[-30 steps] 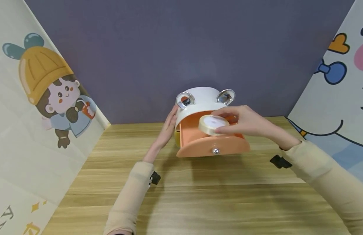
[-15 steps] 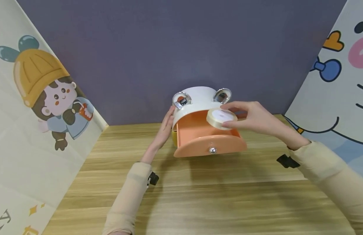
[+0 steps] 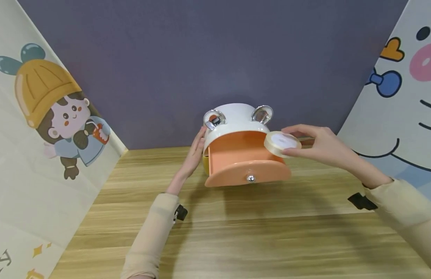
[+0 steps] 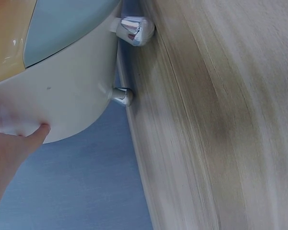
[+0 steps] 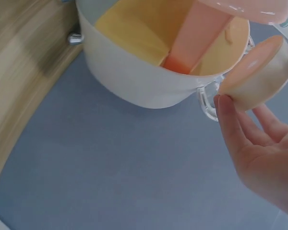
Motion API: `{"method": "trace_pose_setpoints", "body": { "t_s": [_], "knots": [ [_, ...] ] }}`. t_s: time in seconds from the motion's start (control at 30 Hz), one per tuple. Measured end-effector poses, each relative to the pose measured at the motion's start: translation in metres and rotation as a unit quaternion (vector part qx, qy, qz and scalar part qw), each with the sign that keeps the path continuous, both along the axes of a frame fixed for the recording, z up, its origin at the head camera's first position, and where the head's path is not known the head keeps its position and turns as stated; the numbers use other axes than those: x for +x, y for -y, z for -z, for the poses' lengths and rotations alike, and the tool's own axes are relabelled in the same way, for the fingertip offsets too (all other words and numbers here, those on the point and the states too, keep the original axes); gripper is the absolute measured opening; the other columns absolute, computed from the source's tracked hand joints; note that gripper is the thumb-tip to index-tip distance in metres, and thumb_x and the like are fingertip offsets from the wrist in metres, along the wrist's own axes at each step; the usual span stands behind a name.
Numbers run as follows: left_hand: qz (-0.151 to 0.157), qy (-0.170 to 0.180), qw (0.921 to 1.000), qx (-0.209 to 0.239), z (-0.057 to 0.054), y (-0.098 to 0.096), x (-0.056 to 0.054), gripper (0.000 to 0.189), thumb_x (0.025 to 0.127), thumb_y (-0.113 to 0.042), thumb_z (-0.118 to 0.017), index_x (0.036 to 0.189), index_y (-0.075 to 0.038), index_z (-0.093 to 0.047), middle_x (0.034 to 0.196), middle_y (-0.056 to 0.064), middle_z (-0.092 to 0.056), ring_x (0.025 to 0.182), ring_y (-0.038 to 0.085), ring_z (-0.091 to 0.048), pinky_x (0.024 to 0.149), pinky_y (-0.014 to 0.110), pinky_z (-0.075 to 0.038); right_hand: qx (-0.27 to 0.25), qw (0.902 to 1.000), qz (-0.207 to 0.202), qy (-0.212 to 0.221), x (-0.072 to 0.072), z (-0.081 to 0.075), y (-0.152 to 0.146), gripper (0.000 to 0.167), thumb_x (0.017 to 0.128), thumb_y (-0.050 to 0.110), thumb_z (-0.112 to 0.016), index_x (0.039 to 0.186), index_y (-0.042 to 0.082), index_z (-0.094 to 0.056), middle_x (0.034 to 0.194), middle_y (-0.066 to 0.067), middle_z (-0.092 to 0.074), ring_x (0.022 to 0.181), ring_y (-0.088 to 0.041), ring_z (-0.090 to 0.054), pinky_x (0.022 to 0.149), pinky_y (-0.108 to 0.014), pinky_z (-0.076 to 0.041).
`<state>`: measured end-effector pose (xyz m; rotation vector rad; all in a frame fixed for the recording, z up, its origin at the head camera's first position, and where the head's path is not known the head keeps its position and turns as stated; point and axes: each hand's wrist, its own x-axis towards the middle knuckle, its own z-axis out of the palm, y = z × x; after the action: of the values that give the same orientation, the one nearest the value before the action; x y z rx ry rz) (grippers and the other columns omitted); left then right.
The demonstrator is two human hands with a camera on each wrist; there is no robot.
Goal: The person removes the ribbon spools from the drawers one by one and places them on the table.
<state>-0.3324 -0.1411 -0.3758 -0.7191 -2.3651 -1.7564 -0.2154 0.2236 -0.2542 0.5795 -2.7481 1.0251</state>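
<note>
My right hand (image 3: 316,145) pinches a flat, cream-sided roll (image 3: 282,143) with a white round face, between thumb and fingers. It holds the roll tilted, overlapping the right side of a pulled-out orange drawer (image 3: 248,172) in the head view. The drawer has a silver knob and belongs to a white storage box (image 3: 236,116) with two silver-rimmed ears. In the right wrist view the roll (image 5: 264,79) is beside one ear. My left hand (image 3: 193,157) rests along the box's left side, its thumb against the white wall in the left wrist view.
The box stands at the back of a wood-grain table (image 3: 215,240), close to a grey-blue back wall (image 3: 215,58). Cartoon-printed panels (image 3: 62,116) rise on both sides. Silver feet (image 4: 137,31) support the box, and its lower front shows yellow and pale blue-grey parts (image 4: 67,28).
My right hand has carried the roll from over the drawer's middle rightward to its right edge, so more of the drawer's inside shows. The left hand stays on the box. The head view shifts slightly.
</note>
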Motion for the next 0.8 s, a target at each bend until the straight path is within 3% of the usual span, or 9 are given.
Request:
{"method": "trace_pose_setpoints", "body": {
  "t_s": [0.07, 0.13, 0.2, 0.33, 0.43, 0.7, 0.8],
  "knots": [
    [-0.005, -0.005, 1.0000, 0.004, 0.009, 0.001, -0.007, 0.051, 0.110, -0.033, -0.024, 0.160, -0.030, -0.017, 0.170, -0.001, -0.004, 0.157, 0.022, -0.003, 0.126, 0.056, -0.005, -0.001, 0.9999, 0.011, 0.004, 0.003, 0.005, -0.005, 0.051, 0.081, 0.032, -0.083, 0.128, 0.026, -0.063, 0.120, -0.002, -0.068, 0.104, -0.006, -0.066, 0.090, -0.030, -0.060],
    [-0.007, -0.007, 0.9999, 0.010, 0.010, 0.001, -0.007, 0.051, 0.109, -0.035, -0.025, 0.159, -0.031, -0.018, 0.170, -0.002, -0.005, 0.157, 0.021, -0.004, 0.126, 0.056, -0.006, -0.002, 0.9997, 0.023, 0.008, 0.005, 0.010, -0.009, 0.051, 0.081, 0.033, -0.083, 0.128, 0.027, -0.062, 0.119, -0.001, -0.067, 0.105, -0.009, -0.066, 0.091, -0.036, -0.059],
    [-0.007, -0.009, 0.9999, 0.013, 0.010, 0.002, -0.007, 0.051, 0.109, -0.037, -0.025, 0.159, -0.031, -0.019, 0.170, -0.002, -0.004, 0.157, 0.021, -0.004, 0.126, 0.056, -0.006, -0.005, 0.9994, 0.033, 0.006, 0.007, 0.016, -0.013, 0.051, 0.081, 0.032, -0.083, 0.128, 0.027, -0.062, 0.118, -0.001, -0.067, 0.103, -0.002, -0.063, 0.093, -0.041, -0.058],
    [-0.004, -0.008, 0.9999, 0.014, 0.009, 0.002, -0.007, 0.050, 0.110, -0.034, -0.024, 0.159, -0.031, -0.017, 0.170, -0.002, -0.003, 0.157, 0.020, -0.003, 0.127, 0.054, -0.006, -0.012, 0.9988, 0.047, 0.000, 0.012, 0.027, -0.022, 0.050, 0.081, 0.029, -0.083, 0.128, 0.025, -0.063, 0.120, 0.001, -0.065, 0.100, 0.012, -0.054, 0.089, -0.018, -0.056],
    [0.001, -0.003, 0.9999, 0.015, 0.008, 0.002, -0.006, 0.051, 0.110, -0.029, -0.023, 0.160, -0.029, -0.015, 0.170, -0.003, -0.002, 0.157, 0.020, -0.002, 0.127, 0.052, -0.005, -0.017, 0.9983, 0.055, 0.003, 0.014, 0.036, -0.031, 0.050, 0.082, 0.028, -0.082, 0.128, 0.024, -0.063, 0.123, 0.004, -0.062, 0.101, 0.014, -0.052, 0.082, -0.003, -0.045],
    [0.016, 0.010, 0.9998, 0.008, -0.018, -0.003, 0.016, 0.053, 0.109, -0.022, -0.025, 0.160, -0.014, -0.013, 0.169, 0.007, -0.001, 0.157, 0.028, -0.001, 0.127, 0.053, -0.005, -0.009, 0.9983, 0.057, 0.009, 0.019, 0.060, -0.054, 0.049, 0.083, 0.028, -0.081, 0.128, 0.019, -0.063, 0.127, -0.003, -0.062, 0.102, 0.017, -0.047, 0.079, -0.005, -0.046],
    [0.013, 0.012, 0.9998, 0.005, -0.020, -0.004, 0.018, 0.053, 0.109, -0.022, -0.024, 0.160, -0.013, -0.014, 0.169, 0.008, -0.002, 0.157, 0.028, -0.001, 0.127, 0.053, -0.005, -0.010, 0.9985, 0.051, 0.016, 0.022, 0.072, -0.059, 0.048, 0.084, 0.028, -0.081, 0.127, 0.017, -0.063, 0.128, -0.006, -0.063, 0.102, 0.017, -0.047, 0.079, -0.007, -0.048]
  ]
}}
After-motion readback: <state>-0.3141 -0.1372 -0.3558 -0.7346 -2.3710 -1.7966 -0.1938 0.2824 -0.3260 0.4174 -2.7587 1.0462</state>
